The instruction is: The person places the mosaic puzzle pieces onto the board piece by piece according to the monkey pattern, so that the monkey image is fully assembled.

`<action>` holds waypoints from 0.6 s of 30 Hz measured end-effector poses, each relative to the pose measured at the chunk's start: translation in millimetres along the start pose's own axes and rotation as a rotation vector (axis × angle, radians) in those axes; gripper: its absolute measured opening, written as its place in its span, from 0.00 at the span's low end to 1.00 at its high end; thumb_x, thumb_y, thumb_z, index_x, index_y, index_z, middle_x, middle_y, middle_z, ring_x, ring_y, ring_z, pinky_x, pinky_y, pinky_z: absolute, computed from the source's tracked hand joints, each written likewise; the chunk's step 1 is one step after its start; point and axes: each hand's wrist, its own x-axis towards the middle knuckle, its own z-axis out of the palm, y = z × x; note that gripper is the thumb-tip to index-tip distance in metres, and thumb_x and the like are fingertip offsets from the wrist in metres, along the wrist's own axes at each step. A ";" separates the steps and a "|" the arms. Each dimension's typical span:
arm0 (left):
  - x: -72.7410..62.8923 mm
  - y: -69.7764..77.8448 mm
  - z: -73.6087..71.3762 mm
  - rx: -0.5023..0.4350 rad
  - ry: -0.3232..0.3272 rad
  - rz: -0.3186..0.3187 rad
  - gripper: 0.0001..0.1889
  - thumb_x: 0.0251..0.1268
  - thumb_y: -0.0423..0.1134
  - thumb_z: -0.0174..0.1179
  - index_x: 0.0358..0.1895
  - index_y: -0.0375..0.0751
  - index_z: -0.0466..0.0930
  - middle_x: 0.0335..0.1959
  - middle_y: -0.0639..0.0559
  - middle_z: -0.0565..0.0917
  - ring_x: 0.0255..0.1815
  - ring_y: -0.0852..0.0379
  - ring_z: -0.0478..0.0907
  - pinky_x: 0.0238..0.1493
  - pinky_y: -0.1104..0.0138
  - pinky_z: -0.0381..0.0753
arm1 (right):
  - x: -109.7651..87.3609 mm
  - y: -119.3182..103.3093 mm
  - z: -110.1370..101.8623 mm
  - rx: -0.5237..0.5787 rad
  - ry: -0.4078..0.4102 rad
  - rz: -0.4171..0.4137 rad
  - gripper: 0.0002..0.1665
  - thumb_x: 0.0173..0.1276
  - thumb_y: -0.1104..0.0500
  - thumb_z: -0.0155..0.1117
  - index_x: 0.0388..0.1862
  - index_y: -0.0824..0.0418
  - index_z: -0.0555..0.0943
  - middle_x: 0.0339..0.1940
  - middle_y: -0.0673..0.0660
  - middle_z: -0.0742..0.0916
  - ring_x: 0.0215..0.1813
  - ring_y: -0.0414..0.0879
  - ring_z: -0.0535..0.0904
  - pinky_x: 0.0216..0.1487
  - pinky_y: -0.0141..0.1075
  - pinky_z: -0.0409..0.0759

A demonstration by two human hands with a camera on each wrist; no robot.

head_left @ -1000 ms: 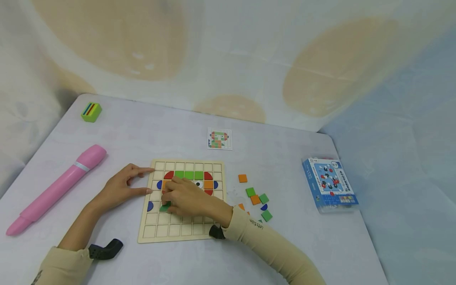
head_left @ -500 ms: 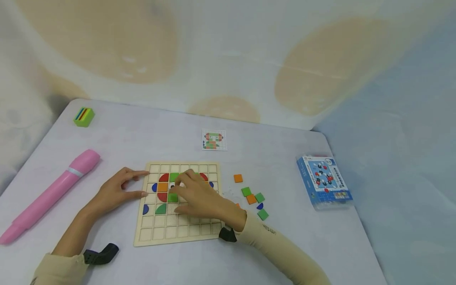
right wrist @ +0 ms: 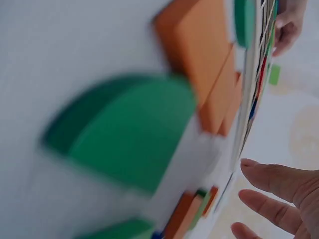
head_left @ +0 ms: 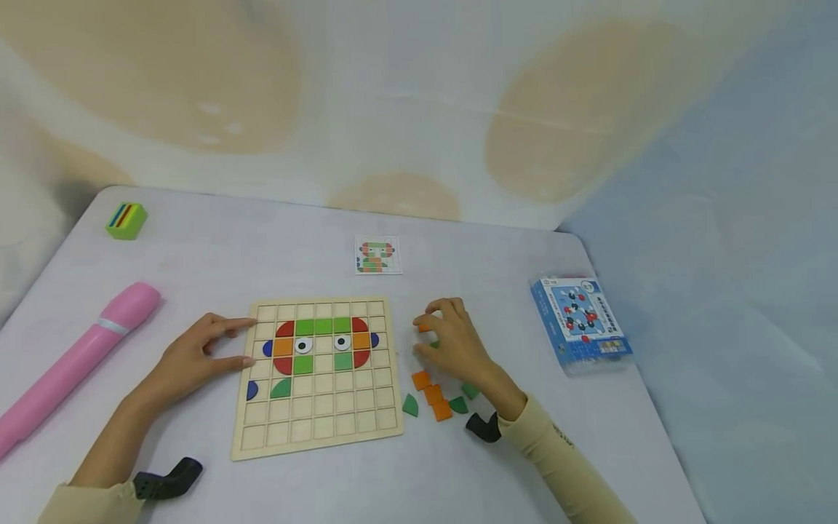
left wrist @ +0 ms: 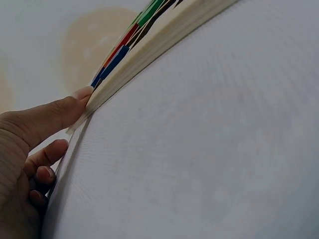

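Note:
My left hand [head_left: 186, 356] rests at the left edge of a pale wooden grid board [head_left: 322, 424], thumb and index finger spread and touching its side. In the left wrist view, the thumb [left wrist: 55, 117] lies on the board's corner. Red, orange, green and blue tiles and two eye tiles are set in the squares, with a green quarter-round tile [head_left: 281, 388] lower left. Right of the board, my right hand [head_left: 458, 349] hovers over loose tiles, its fingers apart with nothing between them. It partly covers an orange square tile [head_left: 424, 327] and a green one.
Several orange square tiles [head_left: 433, 394] and green quarter-round tiles [head_left: 410, 405] lie near the board's right edge. A pattern card [head_left: 378, 255] lies behind it. A blue box [head_left: 579, 320] stands right, a pink tube [head_left: 78, 364] left, a green block [head_left: 126, 221] far left.
My right hand has lifted off the board's lower-left squares and moved right to the loose tiles, uncovering the tile face. The left hand stays at the board's edge. The head view has shifted.

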 end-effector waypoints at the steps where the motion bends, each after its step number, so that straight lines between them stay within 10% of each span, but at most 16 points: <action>1: 0.1 -0.3 -0.1 0.002 0.002 0.003 0.33 0.56 0.55 0.72 0.66 0.54 0.76 0.44 0.52 0.70 0.38 0.58 0.58 0.33 0.64 0.59 | -0.1 4.9 -0.4 -0.003 0.005 0.012 0.21 0.58 0.56 0.78 0.51 0.58 0.86 0.57 0.59 0.78 0.62 0.55 0.65 0.63 0.49 0.69; 18: -0.7 0.7 0.2 -0.011 0.005 0.000 0.34 0.56 0.56 0.72 0.67 0.54 0.76 0.44 0.52 0.70 0.38 0.58 0.58 0.33 0.64 0.59 | 6.5 19.8 1.7 -0.065 0.034 0.011 0.13 0.57 0.55 0.78 0.33 0.63 0.85 0.48 0.60 0.81 0.54 0.54 0.70 0.57 0.46 0.73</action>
